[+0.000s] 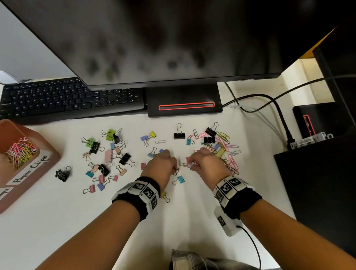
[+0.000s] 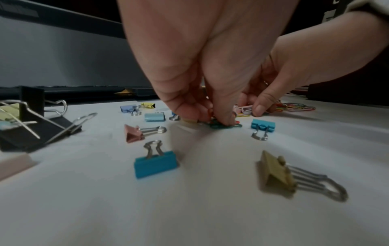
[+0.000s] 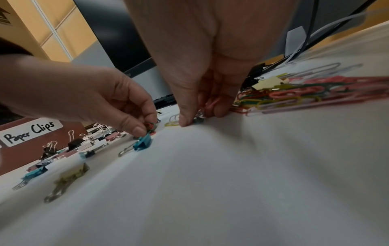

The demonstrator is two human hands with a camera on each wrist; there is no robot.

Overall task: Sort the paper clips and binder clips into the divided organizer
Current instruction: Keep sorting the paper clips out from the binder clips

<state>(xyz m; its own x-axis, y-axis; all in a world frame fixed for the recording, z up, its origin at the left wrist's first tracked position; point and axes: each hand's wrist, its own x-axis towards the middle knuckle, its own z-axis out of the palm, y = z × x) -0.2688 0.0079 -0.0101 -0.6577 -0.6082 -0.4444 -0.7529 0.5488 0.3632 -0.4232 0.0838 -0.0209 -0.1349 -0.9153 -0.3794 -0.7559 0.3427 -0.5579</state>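
My left hand is down on the white desk and pinches a few green and red paper clips between thumb and fingers. Just to its right, my right hand pinches pink and pale paper clips against the desk. A heap of coloured paper clips lies behind the right hand. Coloured and black binder clips are scattered left of the hands. The brown divided organizer stands at the far left, and its "Paper Clips" compartment holds a pile of paper clips.
A monitor base and a keyboard lie behind the clips. Cables and a black box are on the right. A teal binder clip and a yellow one sit near my wrists.
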